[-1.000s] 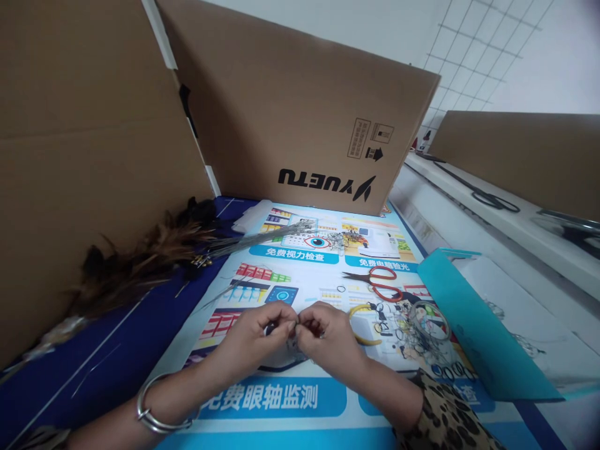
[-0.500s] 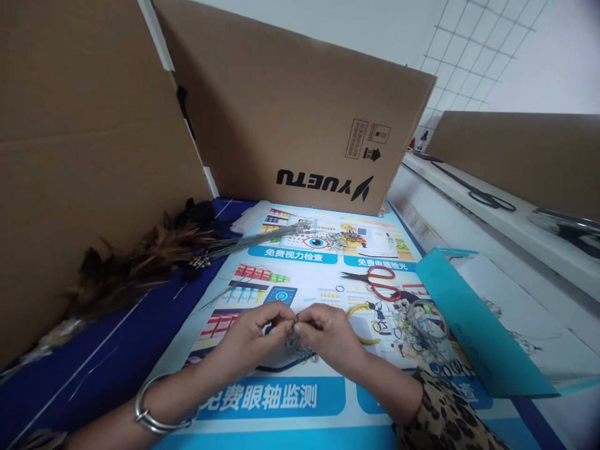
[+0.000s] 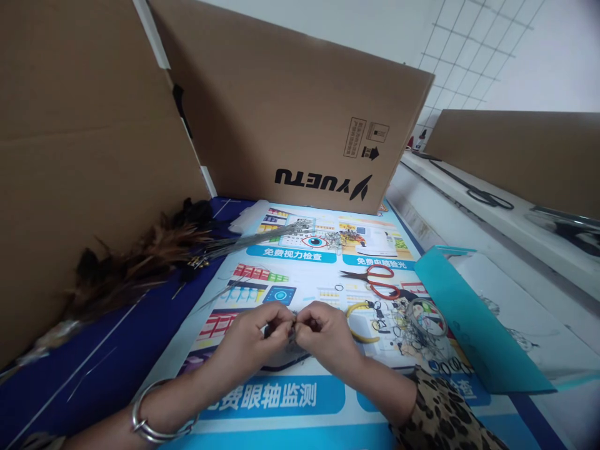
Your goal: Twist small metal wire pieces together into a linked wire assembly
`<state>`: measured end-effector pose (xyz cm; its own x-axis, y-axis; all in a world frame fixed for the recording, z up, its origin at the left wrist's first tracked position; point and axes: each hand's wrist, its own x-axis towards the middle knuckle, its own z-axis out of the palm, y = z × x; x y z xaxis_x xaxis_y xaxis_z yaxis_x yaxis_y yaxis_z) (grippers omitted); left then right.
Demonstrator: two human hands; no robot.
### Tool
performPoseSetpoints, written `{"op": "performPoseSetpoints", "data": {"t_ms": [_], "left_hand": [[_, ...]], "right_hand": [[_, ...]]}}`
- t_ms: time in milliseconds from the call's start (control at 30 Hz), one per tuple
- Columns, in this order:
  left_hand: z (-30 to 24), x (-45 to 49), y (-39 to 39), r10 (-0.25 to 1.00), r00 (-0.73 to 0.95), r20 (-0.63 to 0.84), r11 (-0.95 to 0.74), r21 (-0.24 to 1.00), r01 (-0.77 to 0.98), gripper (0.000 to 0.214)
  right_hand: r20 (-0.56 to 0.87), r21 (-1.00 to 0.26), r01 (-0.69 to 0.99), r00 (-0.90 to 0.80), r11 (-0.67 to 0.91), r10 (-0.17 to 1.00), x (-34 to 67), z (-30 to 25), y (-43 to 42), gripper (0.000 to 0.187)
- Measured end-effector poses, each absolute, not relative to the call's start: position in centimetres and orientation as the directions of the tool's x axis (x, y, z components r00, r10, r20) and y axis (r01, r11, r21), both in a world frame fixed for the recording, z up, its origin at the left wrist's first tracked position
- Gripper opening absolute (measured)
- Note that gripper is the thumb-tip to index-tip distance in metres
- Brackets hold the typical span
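Observation:
Over the printed mat [image 3: 323, 422], my left hand [image 3: 262, 337] and my right hand [image 3: 328, 337] meet fingertip to fingertip. Both are closed in a pinch, and whatever lies between the tips is too small and too covered to name. A grey tangle of thin wire pieces [image 3: 291, 345] shows partly just beneath and behind the fingers. To the right of my right hand lie a yellow curved handle [image 3: 354, 310], perhaps of pliers, and a heap of thin wire pieces and rings [image 3: 419, 340]. Scissors with red handles [image 3: 367, 277] rest beyond it, blades pointing left.
A bundle of straight wires [image 3: 262, 239] reaches across the mat's far left. Brown and black feathers [image 3: 135, 259] line the left side on blue cloth. Cardboard panels [image 3: 281, 100] stand at the back and left. A teal-edged folder or tray [image 3: 482, 325] sits at right.
Both hands stay pinched together at nearly the same spot, with only slight finger movement. The whole view has shifted a little.

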<state>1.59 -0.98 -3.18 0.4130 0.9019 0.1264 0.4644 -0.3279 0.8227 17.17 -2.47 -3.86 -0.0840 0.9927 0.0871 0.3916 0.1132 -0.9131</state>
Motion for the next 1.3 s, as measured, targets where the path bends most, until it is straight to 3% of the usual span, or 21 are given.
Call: {"op": "performPoseSetpoints", "data": {"t_ms": [167, 267, 367, 533, 667, 933, 1133, 1300], "left_hand": [[-2.9, 1.3, -0.7, 0.904, 0.419, 0.085, -0.286, 0.849, 0.445, 0.009], [-3.0, 1.2, -0.4, 0.906, 0.420, 0.058, -0.247, 0.877, 0.411, 0.009], [-3.3, 1.2, 0.2, 0.905, 0.425, 0.017, -0.182, 0.919, 0.350, 0.008], [-3.7, 1.2, 0.9, 0.886, 0.459, -0.068, -0.041, 0.974, 0.223, 0.009], [-3.5, 1.2, 0.8, 0.861, 0.493, -0.122, 0.067, 0.990, 0.127, 0.010], [-3.5, 1.4, 0.2, 0.872, 0.472, -0.131, 0.090, 0.990, 0.109, 0.011], [-3.7, 1.4, 0.0, 0.860, 0.494, -0.131, 0.190, 0.979, -0.069, 0.016], [-4.2, 1.5, -0.2, 0.914, 0.398, -0.076, 0.153, 0.974, -0.167, 0.026]], "right_hand": [[0.140, -0.951, 0.266, -0.088, 0.159, 0.986, 17.6, -4.1, -2.4, 0.009], [0.004, -1.000, 0.029, -0.094, 0.006, 0.996, 17.5, -4.3, -2.2, 0.004], [-0.168, -0.936, -0.276, -0.196, -0.219, 0.966, 17.4, -4.9, -2.2, 0.004], [-0.203, -0.794, -0.502, -0.312, -0.342, 0.928, 17.4, -5.5, -2.6, 0.003], [-0.192, -0.760, -0.539, -0.348, -0.363, 0.918, 17.4, -5.1, -2.7, 0.005], [-0.230, -0.846, -0.340, -0.461, -0.410, 0.857, 17.9, -4.7, -2.2, 0.016], [-0.223, -0.818, -0.403, -0.436, -0.410, 0.872, 18.1, -4.7, -2.0, 0.019], [-0.204, -0.795, -0.439, -0.456, -0.418, 0.867, 18.3, -4.3, -1.8, 0.021]]}}
